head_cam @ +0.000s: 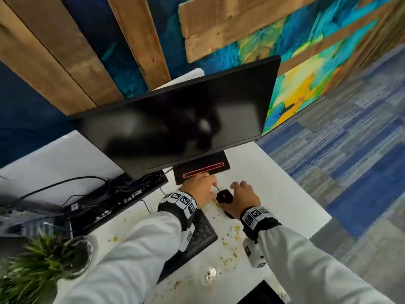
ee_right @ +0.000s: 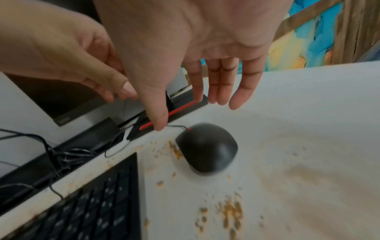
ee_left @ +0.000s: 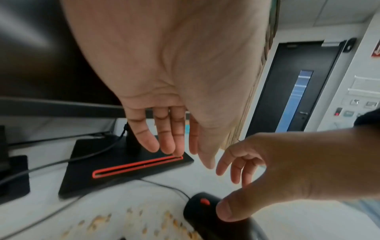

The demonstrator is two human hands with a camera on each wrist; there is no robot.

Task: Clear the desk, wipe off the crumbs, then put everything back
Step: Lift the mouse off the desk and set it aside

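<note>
A black wired mouse [head_cam: 224, 196] [ee_left: 197, 209] [ee_right: 207, 147] with a red wheel lies on the white desk [head_cam: 278, 183], in front of the monitor base [head_cam: 201, 170]. My right hand [head_cam: 237, 189] [ee_right: 191, 113] hovers over it with fingers spread and straight; in the left wrist view its thumb [ee_left: 230, 211] touches the mouse's side. My left hand [head_cam: 208, 185] [ee_left: 189, 155] is just left of the mouse, fingers straight, reaching down toward the base's red stripe [ee_left: 137, 165]. Yellow crumbs [head_cam: 230, 244] [ee_right: 230, 211] are scattered near the mouse and keyboard [head_cam: 199, 235] [ee_right: 102, 203].
A dark monitor [head_cam: 175, 128] stands behind the hands. A tangle of black cables [head_cam: 98, 194] and a black bar lie to the left. A potted green plant [head_cam: 43, 264] sits at the near left. The desk's right edge [head_cam: 315, 202] drops to blue carpet.
</note>
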